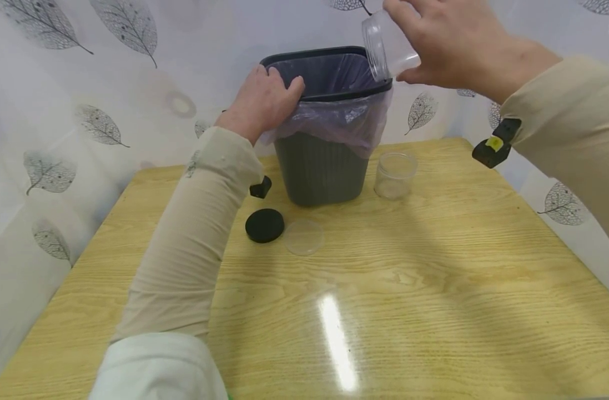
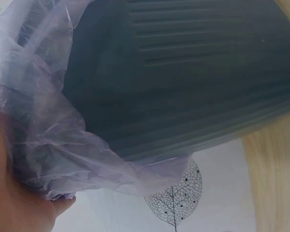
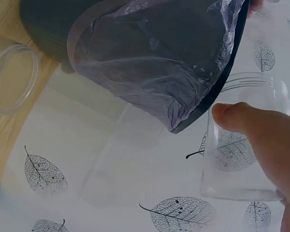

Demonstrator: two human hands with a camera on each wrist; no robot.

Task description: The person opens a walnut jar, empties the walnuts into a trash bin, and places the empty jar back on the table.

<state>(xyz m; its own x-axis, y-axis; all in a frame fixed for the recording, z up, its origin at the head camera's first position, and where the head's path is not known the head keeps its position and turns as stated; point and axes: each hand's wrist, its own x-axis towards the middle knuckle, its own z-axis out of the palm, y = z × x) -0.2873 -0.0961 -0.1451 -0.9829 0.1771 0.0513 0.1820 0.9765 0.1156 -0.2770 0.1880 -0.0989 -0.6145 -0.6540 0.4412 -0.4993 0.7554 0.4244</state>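
Observation:
A dark grey waste bin [image 1: 319, 172], lined with a thin purple plastic bag [image 1: 341, 119], stands at the back of the table. My left hand [image 1: 264, 100] grips its left rim over the bag, the fingers hooked over the edge; in the left wrist view the thumb side of that hand [image 2: 19, 203] lies against the bag. My right hand [image 1: 449, 47] holds a clear jar [image 1: 384, 47] tilted on its side, its threaded mouth at the bin's right rim. In the right wrist view this jar [image 3: 239, 169] looks see-through, with no contents visible.
A second clear jar [image 1: 395, 178], without a lid, stands upright right of the bin. In front of the bin lie a black round lid [image 1: 265, 225] and a thin clear disc [image 1: 304, 238], side by side on the wooden table [image 1: 434, 311]. Behind is a leaf-patterned wall covering [image 1: 184, 33].

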